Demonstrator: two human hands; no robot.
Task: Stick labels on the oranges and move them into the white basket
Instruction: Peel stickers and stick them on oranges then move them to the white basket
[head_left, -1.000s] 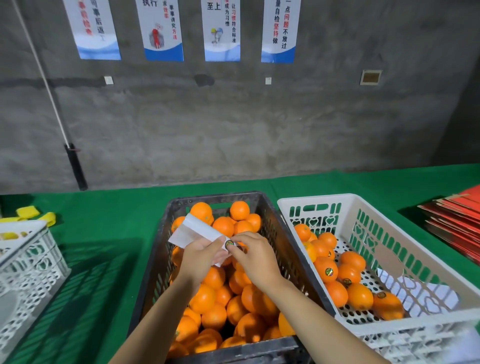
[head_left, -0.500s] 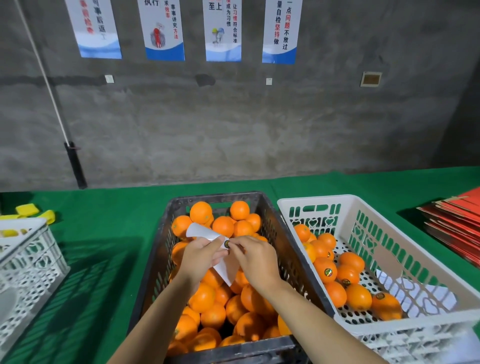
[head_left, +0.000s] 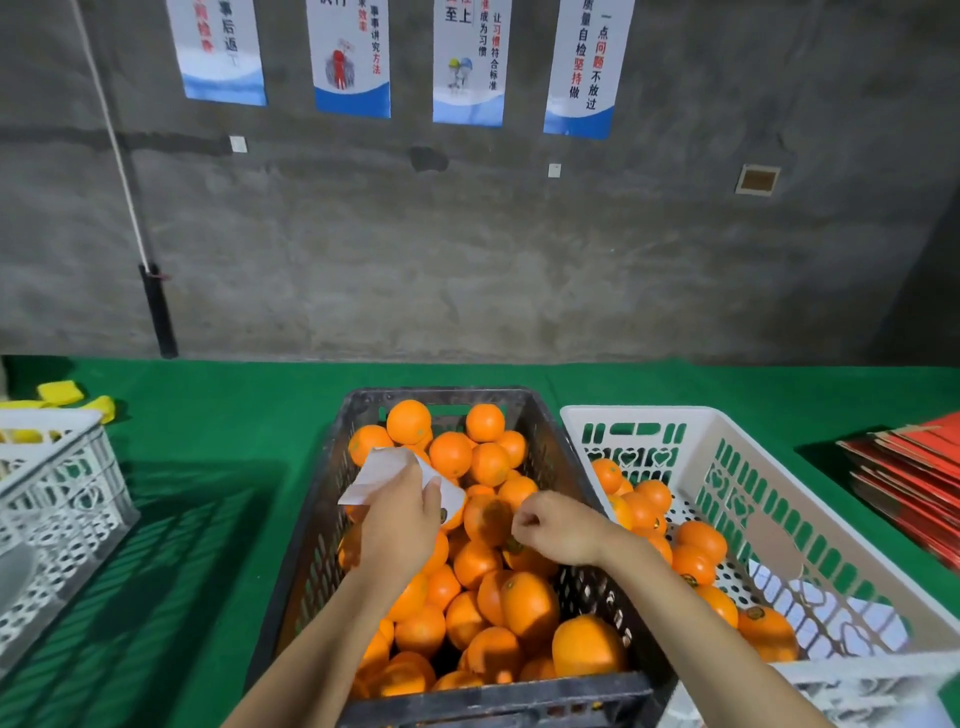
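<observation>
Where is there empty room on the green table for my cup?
Bare green cloth lies between the white crate and the black crate, and behind both baskets by the wall. The black crate is crowded; the white basket is half full.

Colours/patterns, sorting bench.
Orange oranges (head_left: 530, 605) heaped in black slotted crate (head_left: 488, 701); white label sheet (head_left: 387, 475) above heap, one small dark round sticker at its edge. White basket (head_left: 727, 431) with heart and slot cutouts showing green through, perforated floor, more orange fruit with small dark-green/yellow stickers (head_left: 754, 613). Solid green table cover (head_left: 208, 519), striped by shadow at left. White lattice crate (head_left: 57, 499) far left, yellow items (head_left: 60, 392) behind it. Red cardboard stack (head_left: 909, 483) far right. Mottled grey concrete wall (head_left: 467, 260); white posters (head_left: 470, 60) with blue bottom bands, black and red characters.
</observation>
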